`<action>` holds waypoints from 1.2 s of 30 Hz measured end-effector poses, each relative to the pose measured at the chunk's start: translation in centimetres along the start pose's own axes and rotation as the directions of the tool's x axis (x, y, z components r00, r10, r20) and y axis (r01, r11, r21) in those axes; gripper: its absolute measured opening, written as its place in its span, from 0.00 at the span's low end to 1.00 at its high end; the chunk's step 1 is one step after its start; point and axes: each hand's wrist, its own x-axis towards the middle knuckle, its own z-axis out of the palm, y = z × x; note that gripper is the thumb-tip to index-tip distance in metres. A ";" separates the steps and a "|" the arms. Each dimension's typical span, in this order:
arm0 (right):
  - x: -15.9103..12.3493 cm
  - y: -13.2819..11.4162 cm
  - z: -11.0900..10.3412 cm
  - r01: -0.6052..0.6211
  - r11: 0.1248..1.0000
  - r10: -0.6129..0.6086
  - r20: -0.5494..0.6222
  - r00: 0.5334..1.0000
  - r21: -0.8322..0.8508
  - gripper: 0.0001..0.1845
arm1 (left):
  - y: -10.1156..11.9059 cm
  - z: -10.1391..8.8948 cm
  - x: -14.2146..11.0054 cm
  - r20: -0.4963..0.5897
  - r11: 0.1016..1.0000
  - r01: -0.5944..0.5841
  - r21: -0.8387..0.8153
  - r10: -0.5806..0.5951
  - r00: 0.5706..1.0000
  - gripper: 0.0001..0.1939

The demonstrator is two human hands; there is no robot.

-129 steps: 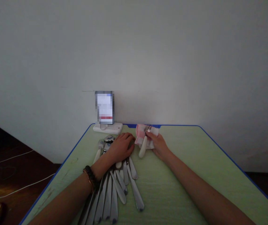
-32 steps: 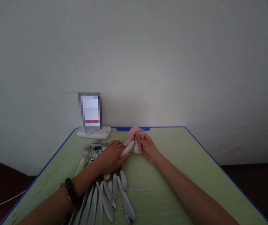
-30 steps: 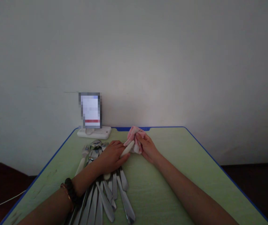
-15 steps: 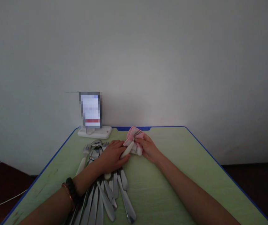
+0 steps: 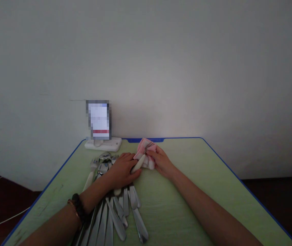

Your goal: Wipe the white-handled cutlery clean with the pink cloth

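The cloth [image 5: 141, 147] now lies open, leaving tines [image 5: 150, 145] accessible. Your left hand [image 5: 121, 172] clamps the fork [image 5: 139, 164]; your right hand [image 5: 164, 164], the cloth.

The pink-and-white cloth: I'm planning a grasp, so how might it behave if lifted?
The cloth would probably flop, given its curled folds beneath the fork. It may drag the fork along, since the right hand grips both.
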 end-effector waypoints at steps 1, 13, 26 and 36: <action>0.0 0.0 0.0 0.001 1.000 -0.001 -0.004 1.000 -0.001 0.13 | 0.0 0.0 0.0 0.003 1.000 0.000 0.001 0.000 1.000 0.11; -0.1 -0.1 0.1 -0.020 1.000 0.020 -0.025 0.999 -0.001 0.11 | 0.0 -0.1 0.0 0.002 1.000 0.000 0.000 0.000 1.000 0.11; 0.1 0.0 0.0 -0.021 1.000 0.021 -0.036 0.999 -0.007 0.11 | 0.0 -0.1 0.0 0.013 1.000 -0.009 0.013 0.009 1.000 0.11; 0.0 -0.3 0.6 -0.021 0.998 0.022 -0.016 1.000 0.061 0.11 | -0.1 -0.1 0.0 0.006 1.000 -0.011 0.011 0.011 1.000 0.11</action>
